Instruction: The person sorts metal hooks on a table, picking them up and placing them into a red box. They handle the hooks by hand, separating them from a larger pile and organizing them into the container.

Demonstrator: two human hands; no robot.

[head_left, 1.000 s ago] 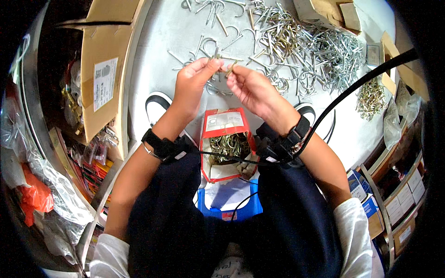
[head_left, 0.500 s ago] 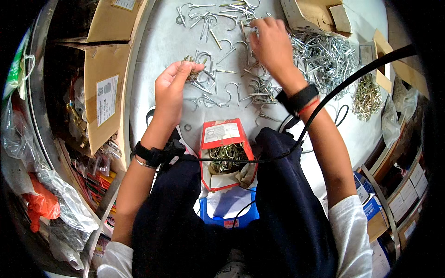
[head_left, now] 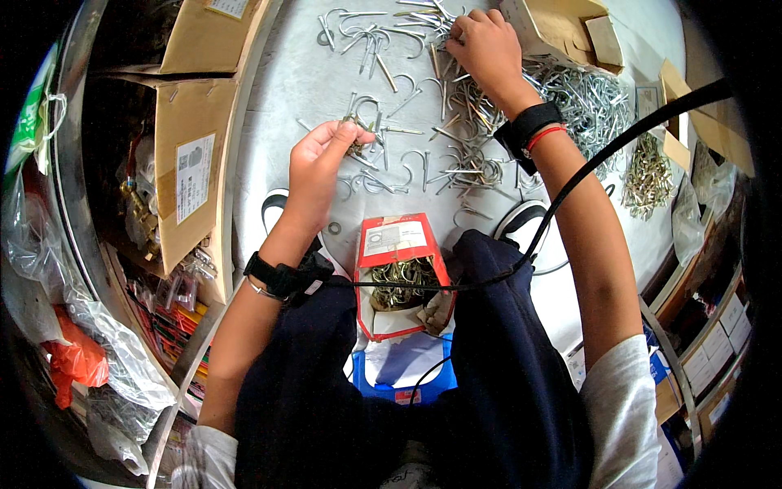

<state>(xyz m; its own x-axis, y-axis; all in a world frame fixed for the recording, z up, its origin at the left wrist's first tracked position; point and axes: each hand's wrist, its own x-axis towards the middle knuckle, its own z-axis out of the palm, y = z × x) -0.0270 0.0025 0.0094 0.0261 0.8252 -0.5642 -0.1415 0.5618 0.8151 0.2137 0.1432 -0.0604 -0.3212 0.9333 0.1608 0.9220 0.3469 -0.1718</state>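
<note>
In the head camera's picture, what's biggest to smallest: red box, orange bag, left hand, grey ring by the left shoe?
Red box
Orange bag and left hand: too alike to rank
Grey ring

- A brown cardboard box [head_left: 218, 114] with a white label [head_left: 194, 179], left of the left hand [head_left: 318, 159]
- Another brown cardboard box [head_left: 204, 41], left of that hand and higher up
- A green plastic bag [head_left: 28, 122], far left of the left hand
- An orange plastic bag [head_left: 80, 359], far left of that hand and well below it, beside clear plastic wrap [head_left: 126, 354]
- Red and yellow sticks [head_left: 163, 326], below and left of the left hand, too small to make out
- A clear bag [head_left: 689, 220], right of the right hand [head_left: 490, 53] and lower
- White boxes [head_left: 717, 350], right of that hand and lower still
</note>
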